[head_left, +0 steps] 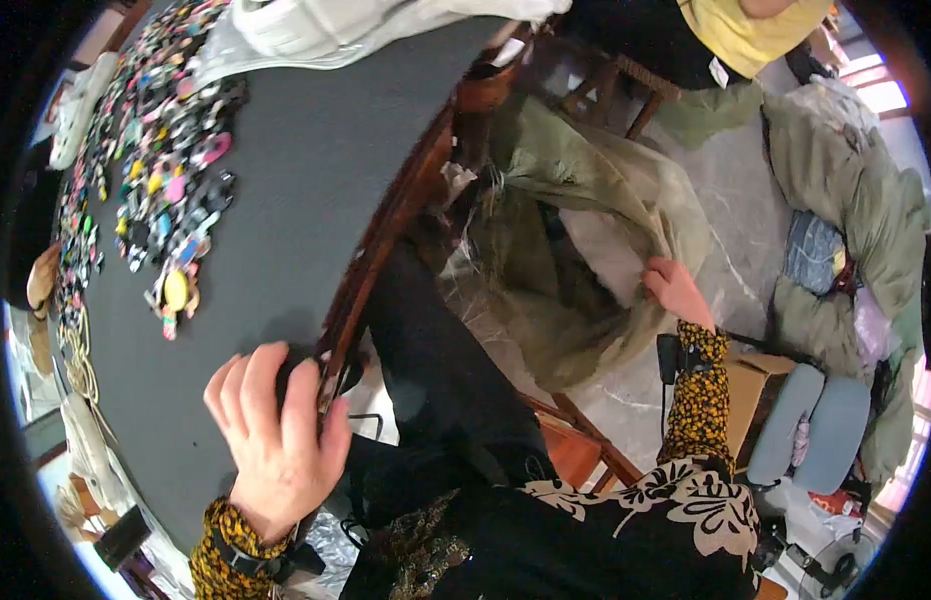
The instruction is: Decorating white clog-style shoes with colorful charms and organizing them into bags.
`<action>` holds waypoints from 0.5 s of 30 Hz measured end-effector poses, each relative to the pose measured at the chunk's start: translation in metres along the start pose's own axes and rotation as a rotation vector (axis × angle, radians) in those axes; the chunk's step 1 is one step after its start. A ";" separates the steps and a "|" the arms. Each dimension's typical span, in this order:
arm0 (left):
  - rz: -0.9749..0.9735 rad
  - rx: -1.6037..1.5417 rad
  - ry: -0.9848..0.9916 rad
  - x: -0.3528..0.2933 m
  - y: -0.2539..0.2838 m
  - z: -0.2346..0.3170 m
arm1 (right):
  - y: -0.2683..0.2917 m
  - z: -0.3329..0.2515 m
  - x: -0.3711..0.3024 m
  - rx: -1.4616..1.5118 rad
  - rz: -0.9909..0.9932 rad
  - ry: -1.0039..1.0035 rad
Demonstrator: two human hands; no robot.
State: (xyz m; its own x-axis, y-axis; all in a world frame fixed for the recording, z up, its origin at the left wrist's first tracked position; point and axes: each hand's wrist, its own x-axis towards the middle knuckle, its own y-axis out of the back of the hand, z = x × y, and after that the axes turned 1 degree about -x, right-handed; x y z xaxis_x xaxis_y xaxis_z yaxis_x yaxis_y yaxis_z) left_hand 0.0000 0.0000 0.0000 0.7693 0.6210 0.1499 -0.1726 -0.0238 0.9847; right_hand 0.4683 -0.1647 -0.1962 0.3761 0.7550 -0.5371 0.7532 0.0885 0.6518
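My right hand (677,290) is closed on the rim of a large olive-green cloth sack (545,345). The sack gapes open beside the table, its inside shadowed and partly pale. My left hand (280,425) rests at the edge of the dark grey table (285,180), palm down with bent fingers. Something black shows under those fingers and past the edge; its kind is hidden.
Many small colourful pieces (175,190) lie heaped along the table's left side. A white plastic bag (315,35) lies at the far end. Full green sacks (835,160), a cardboard box (755,400) and a blue-grey cushion (835,430) stand right. Another person in yellow (750,35) is at the top.
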 end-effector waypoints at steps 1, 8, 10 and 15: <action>0.024 -0.013 -0.003 0.005 -0.003 0.000 | 0.005 -0.008 0.004 -0.065 0.020 0.099; 0.090 -0.101 -0.020 -0.007 -0.003 -0.019 | 0.004 -0.116 -0.038 0.057 0.006 0.382; 0.120 -0.137 -0.018 -0.010 0.000 -0.022 | 0.007 -0.144 -0.046 -0.144 0.071 0.607; 0.142 -0.270 -0.018 -0.016 0.001 -0.022 | -0.001 -0.208 -0.090 -0.126 0.131 0.848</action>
State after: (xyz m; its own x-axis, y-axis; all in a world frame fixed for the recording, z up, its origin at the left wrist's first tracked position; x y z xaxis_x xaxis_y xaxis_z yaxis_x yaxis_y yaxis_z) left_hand -0.0263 0.0072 -0.0039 0.7362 0.6124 0.2880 -0.4346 0.1016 0.8949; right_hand 0.3214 -0.0978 -0.0376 -0.1114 0.9893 0.0945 0.6474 0.0001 0.7621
